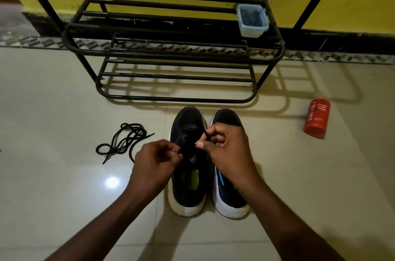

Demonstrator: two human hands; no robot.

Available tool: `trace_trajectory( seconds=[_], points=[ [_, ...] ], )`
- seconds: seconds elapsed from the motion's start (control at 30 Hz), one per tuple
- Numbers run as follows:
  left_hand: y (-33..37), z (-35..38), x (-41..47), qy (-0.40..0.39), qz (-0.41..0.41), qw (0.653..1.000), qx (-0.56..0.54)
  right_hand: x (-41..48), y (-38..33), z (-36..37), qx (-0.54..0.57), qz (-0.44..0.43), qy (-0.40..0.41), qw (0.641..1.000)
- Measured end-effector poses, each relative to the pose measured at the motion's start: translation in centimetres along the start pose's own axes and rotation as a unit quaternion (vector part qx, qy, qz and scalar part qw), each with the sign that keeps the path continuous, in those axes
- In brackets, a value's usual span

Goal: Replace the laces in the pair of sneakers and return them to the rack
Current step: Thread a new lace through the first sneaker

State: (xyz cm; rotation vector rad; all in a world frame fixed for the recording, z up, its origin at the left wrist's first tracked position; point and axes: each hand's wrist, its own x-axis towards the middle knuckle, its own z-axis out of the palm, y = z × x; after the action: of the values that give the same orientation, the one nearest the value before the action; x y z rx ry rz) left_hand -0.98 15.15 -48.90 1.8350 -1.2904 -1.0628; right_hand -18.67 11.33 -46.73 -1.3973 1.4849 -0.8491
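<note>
I am mid-lacing on the left sneaker [188, 117], which stands on the floor [64, 100] just in front of the rack [175, 77], side by side with the right sneaker [226, 116], toes toward the rack. My left hand [156, 164] pinches one end of a black lace [206, 134] between thumb and fingertips low over the tongue, and my right hand [226, 149] pinches the other part of it a little higher, above the eyelets. The lace is dark against the dark upper, so I cannot tell which eyelets it passes through, nor whether I am drawing an old one out or feeding a new one in. A loose lace [126, 140] lies tangled on the floor to my left, well apart from the shoes. I take this as early in the job: neither shoe looks finished and both are off the rack. The next move calls for a fine pinch on the lace tip, and a steady pull without tipping the shoe. A small plastic tub [250, 32] sits on the rack; a red bottle [317, 118] lies off to the right.
</note>
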Motion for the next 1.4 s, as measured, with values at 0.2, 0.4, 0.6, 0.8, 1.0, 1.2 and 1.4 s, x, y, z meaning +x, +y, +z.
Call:
trace_trajectory(
  seconds=[0.2, 0.4, 0.6, 0.8, 1.0, 1.2, 1.4],
  points=[
    [-0.5, 0.1, 0.0, -0.005, 0.004, 1.000, -0.025, 0.0, 0.4, 1.4, -0.074, -0.052, -0.018, 0.996],
    [-0.7, 0.1, 0.1, -0.001, -0.005, 0.999, -0.037, 0.1, 0.2, 1.9, -0.179, -0.092, -0.027, 0.979],
    [-0.4, -0.1, -0.2, -0.002, 0.003, 0.999, -0.044, 0.3, -0.9, 1.8, -0.250, -0.129, -0.073, 0.957],
    [-0.3, -0.3, -0.2, -0.005, 0.011, 0.999, -0.038, 0.0, -0.4, 2.5, -0.228, -0.117, -0.055, 0.965],
    [-0.3, -0.1, -0.2, 0.000, 0.015, 0.999, -0.029, -0.3, -0.2, 2.8, -0.215, -0.112, -0.032, 0.970],
    [-0.2, -0.1, -0.1, -0.015, 0.007, 0.995, -0.103, -0.5, 0.2, 2.9, -0.215, -0.127, -0.026, 0.968],
    [-0.9, 0.4, 0.6, 0.002, 0.000, 0.996, -0.088, -0.8, 0.1, 3.0, -0.208, -0.132, 0.011, 0.969]
  ],
)
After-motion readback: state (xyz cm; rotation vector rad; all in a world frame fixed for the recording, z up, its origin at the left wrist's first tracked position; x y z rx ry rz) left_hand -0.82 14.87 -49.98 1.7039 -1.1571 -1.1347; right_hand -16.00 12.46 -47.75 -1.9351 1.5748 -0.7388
